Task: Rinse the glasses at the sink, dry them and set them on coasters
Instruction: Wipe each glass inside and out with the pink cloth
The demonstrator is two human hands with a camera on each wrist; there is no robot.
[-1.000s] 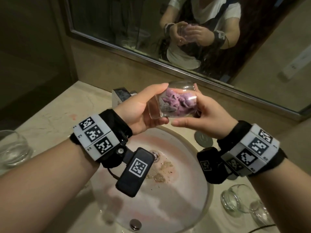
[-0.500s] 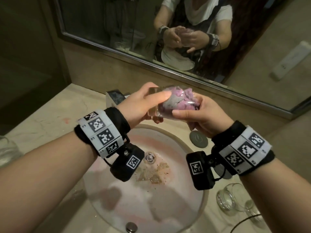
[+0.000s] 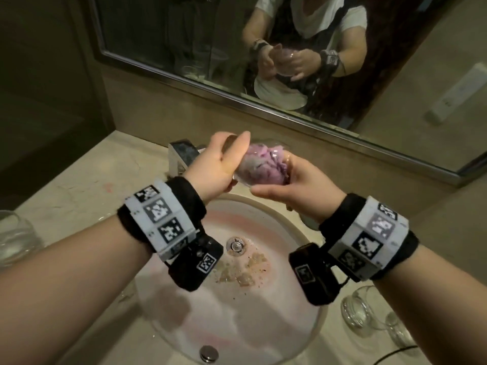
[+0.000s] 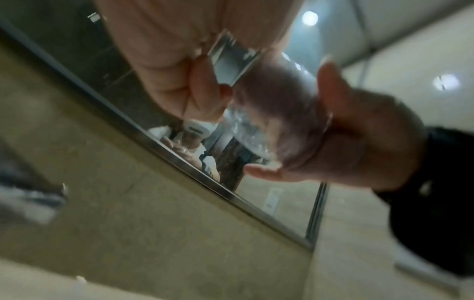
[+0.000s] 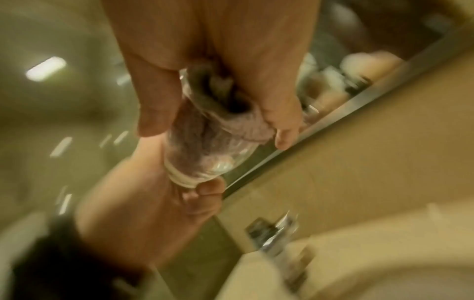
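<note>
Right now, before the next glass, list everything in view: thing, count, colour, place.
held glass: 1, clear, above the sink, between both hands
cloth: 1, purple, stuffed inside the held glass
other glasses: 2, clear; one on the counter's left edge, one lying right of the sink
sink: 1, white, pinkish stains, debris near the drain
tap: 1, chrome, behind the sink
mirror: 1, on the wall
left hand: grips the glass's base
right hand: grips the mouth end
</note>
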